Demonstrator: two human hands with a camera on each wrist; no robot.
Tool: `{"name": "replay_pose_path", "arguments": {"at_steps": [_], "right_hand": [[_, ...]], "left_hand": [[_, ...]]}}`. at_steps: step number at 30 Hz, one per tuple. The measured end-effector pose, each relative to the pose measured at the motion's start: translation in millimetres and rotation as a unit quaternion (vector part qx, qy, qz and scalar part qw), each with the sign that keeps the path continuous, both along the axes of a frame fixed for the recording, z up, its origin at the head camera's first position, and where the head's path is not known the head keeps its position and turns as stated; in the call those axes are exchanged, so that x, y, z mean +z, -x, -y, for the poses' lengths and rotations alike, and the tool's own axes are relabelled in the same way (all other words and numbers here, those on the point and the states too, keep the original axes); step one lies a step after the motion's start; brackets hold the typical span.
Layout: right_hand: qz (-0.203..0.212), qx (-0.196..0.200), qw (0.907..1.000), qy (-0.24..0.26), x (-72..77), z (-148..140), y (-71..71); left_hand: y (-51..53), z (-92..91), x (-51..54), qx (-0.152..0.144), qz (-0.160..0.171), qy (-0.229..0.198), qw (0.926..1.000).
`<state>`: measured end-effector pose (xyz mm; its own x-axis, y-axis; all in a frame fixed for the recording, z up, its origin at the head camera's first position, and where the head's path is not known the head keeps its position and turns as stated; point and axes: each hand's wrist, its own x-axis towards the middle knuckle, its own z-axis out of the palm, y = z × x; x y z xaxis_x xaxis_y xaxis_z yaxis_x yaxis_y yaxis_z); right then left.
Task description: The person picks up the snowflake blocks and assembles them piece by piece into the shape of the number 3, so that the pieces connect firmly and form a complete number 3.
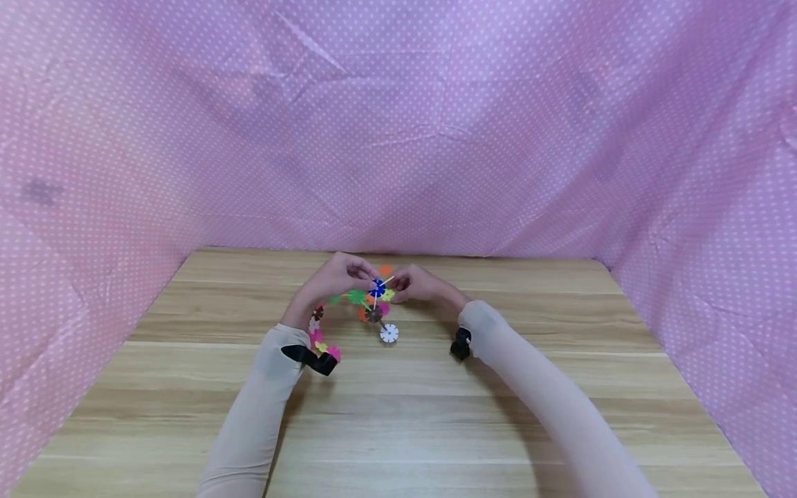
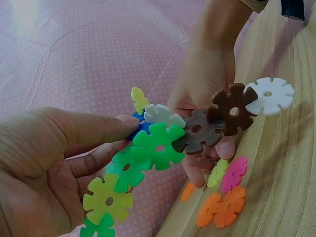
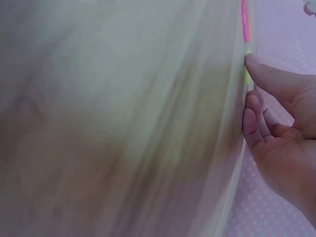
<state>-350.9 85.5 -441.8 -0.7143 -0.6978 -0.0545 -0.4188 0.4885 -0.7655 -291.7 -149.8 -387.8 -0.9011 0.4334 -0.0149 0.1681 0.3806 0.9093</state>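
In the head view my left hand (image 1: 339, 277) pinches a blue notched disc (image 1: 377, 288) of a linked chain of plastic flower-shaped discs. The left wrist view shows green discs (image 2: 159, 146), a yellow disc (image 2: 108, 201), brown discs (image 2: 234, 109) and a white disc (image 2: 270, 96) joined in that chain, held above the table. My right hand (image 1: 418, 283) is low at the tabletop, its thumb and fingers apart. In the right wrist view its thumb is at a loose yellow-green disc (image 3: 248, 74), seen edge-on; contact is hard to tell.
Loose on the wooden table (image 1: 436, 429) lie a pink disc (image 2: 234, 174) and orange discs (image 2: 229, 207), near the right hand. Another orange disc (image 1: 386, 270) lies farther back. Pink dotted cloth (image 1: 398, 138) surrounds the table's back and sides.
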Motion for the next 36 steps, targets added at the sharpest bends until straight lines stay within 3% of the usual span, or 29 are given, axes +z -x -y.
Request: {"name": "replay_pose_path", "arguments": {"at_steps": [10,22,30,36], "right_hand": [[-0.019,-0.006,0.9995,-0.024,-0.6,3.0,-1.4],[-0.006,-0.003,1.0000,-0.003,3.6,-4.9,-4.4],[0.016,-0.034,0.9991,0.019,9.2,-14.6,-14.7],[0.050,-0.069,0.9940,0.069,11.4,-26.6,-21.6]], "left_hand": [[0.1,-0.5,1.2,-0.006,0.002,0.008,0.9999],[1.4,-2.6,0.0,-0.017,-0.008,0.019,0.9996],[1.7,-5.6,-3.4,-0.016,-0.006,0.017,0.9997],[2.1,-5.9,-5.9,-0.015,-0.006,0.011,0.9998]]}}
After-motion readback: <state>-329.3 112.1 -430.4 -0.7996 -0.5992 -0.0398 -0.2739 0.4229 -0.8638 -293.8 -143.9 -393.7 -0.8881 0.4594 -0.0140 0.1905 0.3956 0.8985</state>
